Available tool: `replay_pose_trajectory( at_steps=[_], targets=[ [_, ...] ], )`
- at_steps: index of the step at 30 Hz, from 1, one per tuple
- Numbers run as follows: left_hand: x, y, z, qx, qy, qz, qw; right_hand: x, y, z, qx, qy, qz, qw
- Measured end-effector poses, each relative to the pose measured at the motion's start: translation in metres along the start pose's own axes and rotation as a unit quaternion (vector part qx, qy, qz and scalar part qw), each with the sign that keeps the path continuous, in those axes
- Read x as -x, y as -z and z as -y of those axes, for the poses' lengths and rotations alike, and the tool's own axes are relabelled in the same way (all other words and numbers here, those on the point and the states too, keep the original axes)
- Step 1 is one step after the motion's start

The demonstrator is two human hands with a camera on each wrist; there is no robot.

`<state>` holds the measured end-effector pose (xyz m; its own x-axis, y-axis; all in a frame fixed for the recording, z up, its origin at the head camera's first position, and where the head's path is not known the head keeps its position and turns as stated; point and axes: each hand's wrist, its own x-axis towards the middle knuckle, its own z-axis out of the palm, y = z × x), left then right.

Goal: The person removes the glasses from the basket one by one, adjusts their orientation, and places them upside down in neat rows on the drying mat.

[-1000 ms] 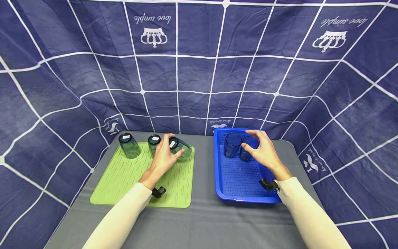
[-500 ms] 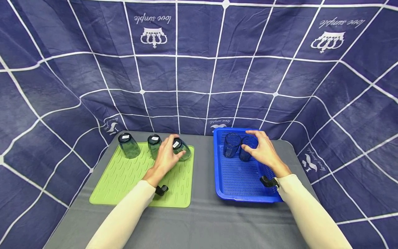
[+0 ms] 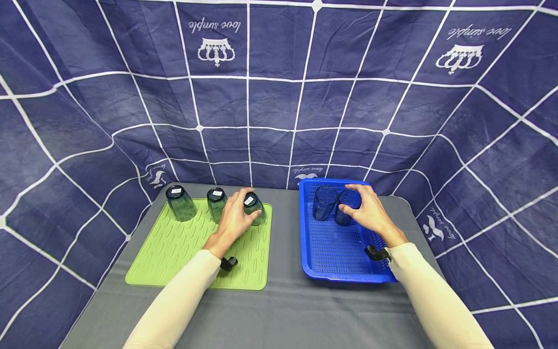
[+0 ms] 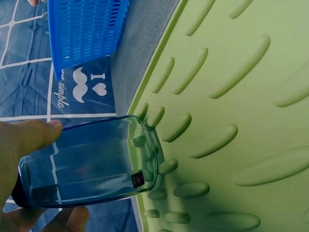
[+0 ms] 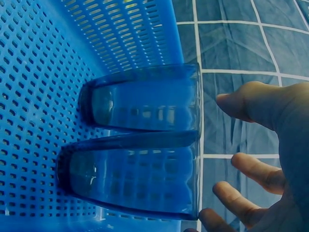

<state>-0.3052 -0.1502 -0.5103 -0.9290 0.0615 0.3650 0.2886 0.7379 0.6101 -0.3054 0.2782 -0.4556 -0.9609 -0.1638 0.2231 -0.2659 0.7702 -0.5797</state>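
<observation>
My left hand (image 3: 234, 216) grips an upside-down bluish glass tumbler (image 3: 254, 209) near its base, thumb on one side and fingers on the other. In the left wrist view the rim of this tumbler (image 4: 91, 162) meets the green ridged mat (image 4: 260, 116) close to its edge. Two more inverted tumblers stand along the mat's far side, one at the corner (image 3: 181, 203) and one beside my hand (image 3: 216, 203). My right hand (image 3: 369, 209) hovers over the blue basket (image 3: 307, 242), fingers spread, just beyond the rims of two mouth-up tumblers, the left one (image 3: 324, 203) and the right one (image 5: 145, 96).
A grey cloth covers the table (image 3: 283, 310), with a strip of it between mat and basket. A dark blue curtain (image 3: 279, 106) with white grid lines rises behind and on both sides.
The tumbler in my left hand has gone from strongly tilted to nearly upright, mouth down on the mat. My left hand shifted slightly right; my right hand stayed nearly still.
</observation>
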Motion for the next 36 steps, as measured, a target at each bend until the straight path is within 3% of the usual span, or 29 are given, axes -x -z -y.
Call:
replay_pose_trajectory(
  at_steps=[23, 36],
  targets=[
    [-0.007, -0.008, -0.001, -0.016, -0.004, 0.015, 0.9997, -0.005, -0.005, -0.004, 0.004, 0.011, 0.007, 0.9999],
    [-0.009, -0.01, -0.005, -0.028, 0.013, 0.034, 0.9989, -0.009, -0.008, -0.006, 0.007, -0.002, 0.025, 0.9997]
  ],
)
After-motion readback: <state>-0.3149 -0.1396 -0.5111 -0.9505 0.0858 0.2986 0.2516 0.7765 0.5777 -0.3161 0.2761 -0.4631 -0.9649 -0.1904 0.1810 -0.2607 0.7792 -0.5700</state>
